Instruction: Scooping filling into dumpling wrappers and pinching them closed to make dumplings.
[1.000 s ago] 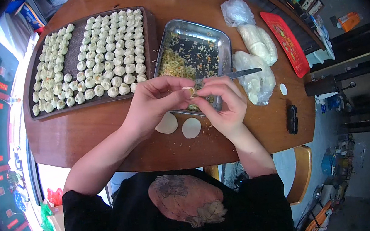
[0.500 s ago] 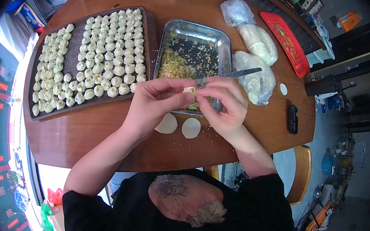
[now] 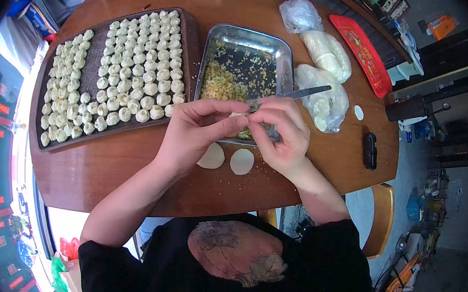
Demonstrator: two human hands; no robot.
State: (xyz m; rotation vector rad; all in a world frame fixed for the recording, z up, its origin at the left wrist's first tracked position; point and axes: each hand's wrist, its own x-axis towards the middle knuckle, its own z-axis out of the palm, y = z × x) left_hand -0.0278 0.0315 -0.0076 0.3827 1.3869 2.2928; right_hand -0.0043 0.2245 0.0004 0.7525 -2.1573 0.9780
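Note:
My left hand (image 3: 194, 126) and my right hand (image 3: 286, 134) meet above the near edge of a metal tray (image 3: 288, 62), fingertips pinched together. Between them is a small dumpling (image 3: 236, 114), mostly covered by the fingers. A knife-like metal blade (image 3: 311, 91) sticks out to the right behind my right hand; whether that hand grips it or it rests on the tray rim, I cannot tell. Chopped filling (image 3: 221, 81) is heaped at the tray's left side. Below my hands, two round dough wrappers, one left (image 3: 211, 156) and one right (image 3: 242, 162), lie on the table.
A dark baking tray (image 3: 89, 61) with rows of dumplings stands at left on the wooden table (image 3: 132, 163). At right are bagged dough wrappers (image 3: 324, 101), a wrapper stack (image 3: 326, 55), a crumpled plastic bag (image 3: 300, 14), a red tray (image 3: 360, 54) and a black object (image 3: 370, 150).
My fingers have closed further over the dumpling, so less of it shows. My right hand has shifted very slightly; the blade stays where it was.

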